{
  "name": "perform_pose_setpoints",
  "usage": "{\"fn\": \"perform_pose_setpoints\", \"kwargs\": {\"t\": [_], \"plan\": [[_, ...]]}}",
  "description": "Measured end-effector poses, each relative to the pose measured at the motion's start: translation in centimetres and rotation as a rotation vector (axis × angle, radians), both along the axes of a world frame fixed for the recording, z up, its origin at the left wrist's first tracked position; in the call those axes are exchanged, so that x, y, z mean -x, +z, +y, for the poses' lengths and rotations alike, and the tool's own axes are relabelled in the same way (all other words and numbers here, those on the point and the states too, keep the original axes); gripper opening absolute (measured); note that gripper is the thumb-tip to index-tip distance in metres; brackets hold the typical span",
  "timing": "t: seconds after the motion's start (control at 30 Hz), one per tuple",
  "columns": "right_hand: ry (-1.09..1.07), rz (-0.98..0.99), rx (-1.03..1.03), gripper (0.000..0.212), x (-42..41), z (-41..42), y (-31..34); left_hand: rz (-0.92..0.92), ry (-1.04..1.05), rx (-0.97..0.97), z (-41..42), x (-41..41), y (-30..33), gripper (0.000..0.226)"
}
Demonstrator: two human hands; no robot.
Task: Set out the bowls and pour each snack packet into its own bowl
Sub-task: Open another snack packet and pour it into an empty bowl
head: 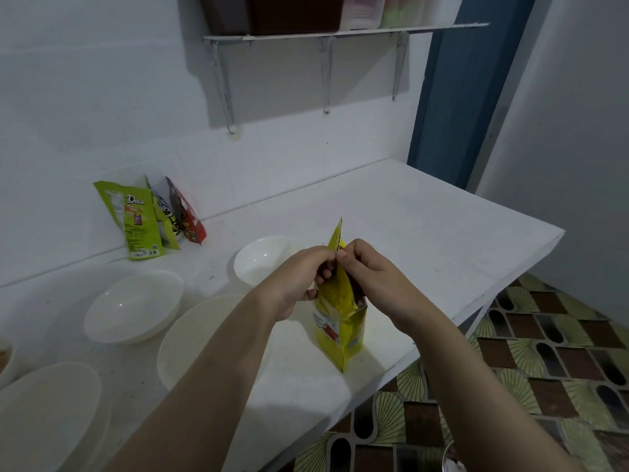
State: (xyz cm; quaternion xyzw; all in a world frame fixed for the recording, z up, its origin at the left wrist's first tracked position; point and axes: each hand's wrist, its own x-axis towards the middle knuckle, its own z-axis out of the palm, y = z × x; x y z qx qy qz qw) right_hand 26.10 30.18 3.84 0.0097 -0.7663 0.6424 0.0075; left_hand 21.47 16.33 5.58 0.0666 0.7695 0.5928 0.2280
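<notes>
- Two hands at the top of one yellow snack packet (340, 321), standing upright on the white counter (425, 233) near its front edge.
- Left hand (299, 277): fingers (323, 272) curled in, pinching the packet's upper edge from the left side — thumb side hidden behind the knuckles.
- Right hand (374, 277): fingers curled too, thumb (341, 256) pressed against the same edge, pinching it from the right; both grips touching or nearly so at the top seam.
- One corner of the packet top sticking up above the knuckles; whether torn open yet, cannot tell.
- Four white bowls on the counter: far bowl (262, 257) just behind the left hand, middle bowl (134, 306) to the left, near bowl (194, 338) partly under the left forearm, fourth bowl (44, 413) at the lower left corner.
- Three more packets leaning against the tiled wall — green packet (136, 223) in front, a greyish packet (161, 207) and a red packet (189, 219) behind it.
</notes>
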Motion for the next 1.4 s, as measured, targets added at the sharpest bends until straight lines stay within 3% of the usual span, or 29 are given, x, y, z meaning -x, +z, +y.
{"fn": "perform_pose_setpoints", "kwargs": {"t": [0.43,0.8,1.07,1.4], "plan": [[0.093,0.026,0.037,0.009,0.2,1.0,-0.4,0.103,-0.02,0.061,0.3,0.2,-0.2,0.028],[0.248,0.08,0.054,0.008,-0.2,1.8,-0.2,0.126,-0.021,0.072,0.2,0.1,-0.2,0.027],[0.184,0.117,-0.071,0.013,0.1,1.5,-0.3,0.119,-0.026,0.045,0.2,0.0,-0.4,0.026],[0.11,0.067,-0.065,0.016,0.4,1.0,-0.1,0.125,-0.024,0.051,0.1,0.0,-0.5,0.025]]}}
